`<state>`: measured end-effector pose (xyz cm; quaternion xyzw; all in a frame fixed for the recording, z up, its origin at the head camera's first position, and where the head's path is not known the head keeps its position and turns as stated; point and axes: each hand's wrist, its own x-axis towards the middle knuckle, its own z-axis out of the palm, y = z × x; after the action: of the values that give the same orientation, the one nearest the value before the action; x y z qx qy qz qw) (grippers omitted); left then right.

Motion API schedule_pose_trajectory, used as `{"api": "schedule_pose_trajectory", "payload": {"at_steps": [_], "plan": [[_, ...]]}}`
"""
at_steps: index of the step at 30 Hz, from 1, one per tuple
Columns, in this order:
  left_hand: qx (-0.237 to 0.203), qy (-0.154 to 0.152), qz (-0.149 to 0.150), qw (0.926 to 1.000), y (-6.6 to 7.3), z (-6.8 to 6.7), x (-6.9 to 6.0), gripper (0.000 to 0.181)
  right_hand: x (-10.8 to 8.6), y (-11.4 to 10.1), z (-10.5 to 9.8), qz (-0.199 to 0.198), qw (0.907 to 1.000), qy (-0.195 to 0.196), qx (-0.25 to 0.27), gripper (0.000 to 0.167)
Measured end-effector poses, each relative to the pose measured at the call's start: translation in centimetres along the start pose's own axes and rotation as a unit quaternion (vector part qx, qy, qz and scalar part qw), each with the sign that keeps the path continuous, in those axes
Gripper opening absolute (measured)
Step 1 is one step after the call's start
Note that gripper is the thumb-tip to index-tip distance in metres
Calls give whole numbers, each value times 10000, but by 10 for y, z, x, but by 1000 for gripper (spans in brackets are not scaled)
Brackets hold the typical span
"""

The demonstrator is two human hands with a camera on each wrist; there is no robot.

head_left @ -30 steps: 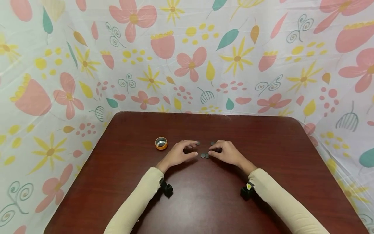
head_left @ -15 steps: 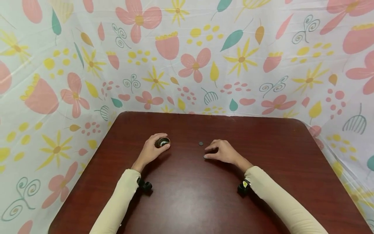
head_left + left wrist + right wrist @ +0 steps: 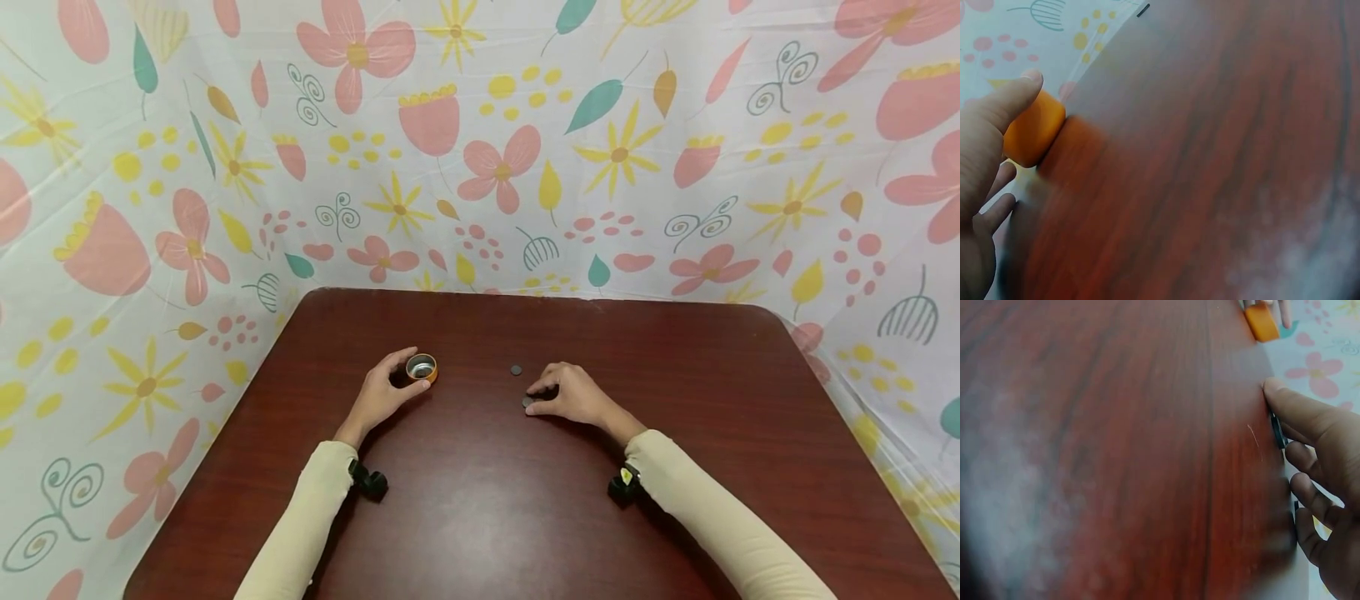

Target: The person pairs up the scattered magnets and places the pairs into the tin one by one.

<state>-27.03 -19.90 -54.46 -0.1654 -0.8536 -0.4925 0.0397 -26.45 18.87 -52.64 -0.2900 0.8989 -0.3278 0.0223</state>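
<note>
In the head view my left hand (image 3: 378, 396) holds a small round orange tin (image 3: 432, 377), open at the top with a silvery inside. Its thumb lies against the tin's side (image 3: 1038, 134) in the left wrist view; the far fingers are partly hidden. My right hand (image 3: 572, 396) has thumb and index finger at a small dark round disc (image 3: 527, 402), close to the tabletop. Seen from the right wrist, the disc (image 3: 1277, 431) sits between thumb and fingertip. Another dark disc (image 3: 516, 371) lies flat on the table, left of and beyond the right hand.
A dark reddish-brown wooden table (image 3: 480, 500) with rounded back corners spans the view. Behind and beside it hangs a flower-patterned cloth (image 3: 495, 217). Each wrist carries a black camera mount (image 3: 367, 482).
My left hand has moved left from the discs to the tin. The right hand stays near its place, and fewer discs show in the open than one second ago.
</note>
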Motion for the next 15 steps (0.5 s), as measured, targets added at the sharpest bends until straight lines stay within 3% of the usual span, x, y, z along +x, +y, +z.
{"api": "schedule_pose_trajectory", "payload": {"at_steps": [15], "plan": [[78,29,-22,10000,-5,3,3,77,0,-1,3,-69,10000,66,8,18]]}}
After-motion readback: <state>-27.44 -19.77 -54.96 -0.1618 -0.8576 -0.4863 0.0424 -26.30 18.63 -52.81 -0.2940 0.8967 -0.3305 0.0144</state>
